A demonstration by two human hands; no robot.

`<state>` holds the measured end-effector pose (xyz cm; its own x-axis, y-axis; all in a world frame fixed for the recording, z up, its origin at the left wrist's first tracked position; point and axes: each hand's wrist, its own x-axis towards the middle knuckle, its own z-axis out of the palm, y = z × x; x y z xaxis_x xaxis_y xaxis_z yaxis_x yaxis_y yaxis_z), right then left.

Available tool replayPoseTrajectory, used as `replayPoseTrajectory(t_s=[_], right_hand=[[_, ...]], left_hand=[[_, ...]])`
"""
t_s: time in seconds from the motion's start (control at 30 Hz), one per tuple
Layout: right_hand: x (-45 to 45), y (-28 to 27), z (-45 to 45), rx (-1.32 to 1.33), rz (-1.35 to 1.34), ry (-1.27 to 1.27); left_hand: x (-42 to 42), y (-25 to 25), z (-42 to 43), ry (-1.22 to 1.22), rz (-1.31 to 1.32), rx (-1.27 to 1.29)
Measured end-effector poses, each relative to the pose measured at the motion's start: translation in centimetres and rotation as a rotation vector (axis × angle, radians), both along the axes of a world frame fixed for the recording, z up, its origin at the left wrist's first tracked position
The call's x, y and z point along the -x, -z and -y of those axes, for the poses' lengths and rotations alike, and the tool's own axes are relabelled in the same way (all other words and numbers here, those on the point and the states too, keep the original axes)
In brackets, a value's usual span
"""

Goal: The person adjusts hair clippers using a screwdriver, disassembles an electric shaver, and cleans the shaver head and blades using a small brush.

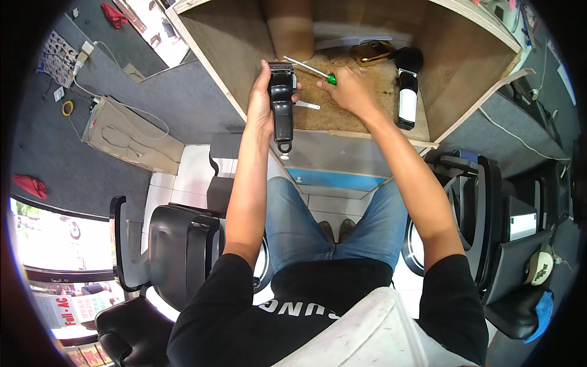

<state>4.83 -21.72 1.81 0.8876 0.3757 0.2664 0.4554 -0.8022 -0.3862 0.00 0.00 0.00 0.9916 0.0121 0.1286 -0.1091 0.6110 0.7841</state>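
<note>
My left hand is wrapped round a black hair clipper, its blade end pointing away from me and its hanging loop towards me. In my right hand is a screwdriver with a green handle. The thin metal shaft points left, its tip close to the clipper's blade end; whether they touch is hard to tell. A small white lever-like piece shows just right of the clipper, over the brown shelf surface.
On the shelf's right stand a black and white clipper and a dark round brush. A brown pouch-like item lies at the back. Wooden side walls flank the shelf. Black chairs stand on both sides.
</note>
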Motion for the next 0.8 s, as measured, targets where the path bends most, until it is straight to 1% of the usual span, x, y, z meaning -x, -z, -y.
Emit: replayPoseTrajectory(t_s=[0.07, 0.1, 0.17, 0.2, 0.27, 0.33, 0.4, 0.5, 0.53, 0.63, 0.67, 0.73, 0.8], right_hand=[[-0.3, 0.6, -0.7, 0.002, 0.054, 0.026], [-0.4, -0.2, 0.6, -0.052, 0.083, 0.053], [0.1, -0.2, 0.5, -0.205, 0.089, 0.106], [0.0, 0.0, 0.5, -0.309, 0.110, 0.098], [-0.5, 0.5, 1.3, -0.497, 0.163, 0.079], [1.2, -0.8, 2.0, -0.628, 0.028, 0.032], [3.3, -0.8, 2.4, -0.780, -0.079, -0.021], [6.5, -1.1, 2.6, -0.938, -0.286, -0.025], [6.8, -0.9, 2.5, -0.936, -0.269, -0.020], [7.2, -1.5, 2.7, -1.091, -0.336, -0.083], [7.2, -1.6, 2.8, -1.110, -0.369, -0.069], [7.1, -1.6, 3.1, -1.143, -0.436, -0.044], [7.0, -1.3, 3.0, -1.179, -0.435, -0.053]], left_hand=[[-0.3, 0.4, -1.0, 0.137, 0.031, 0.121], [-0.3, 0.1, 0.5, 0.159, 0.071, 0.141], [0.6, 0.0, 0.8, 0.200, 0.096, 0.139], [1.1, -0.4, 1.1, 0.194, 0.068, 0.116], [1.5, -0.5, 1.7, 0.260, 0.079, 0.130], [2.0, -0.6, 2.2, 0.302, 0.080, 0.121], [2.5, -1.0, 3.0, 0.267, 0.072, 0.030], [2.9, -1.3, 3.6, 0.231, 0.078, -0.100], [3.0, -1.5, 3.8, 0.231, 0.082, -0.137], [3.2, -1.5, 3.9, 0.242, 0.082, -0.251], [3.4, -1.5, 3.9, 0.247, 0.079, -0.288], [3.7, -1.7, 4.1, 0.227, 0.068, -0.307], [3.8, -1.5, 4.0, 0.212, 0.068, -0.324]])
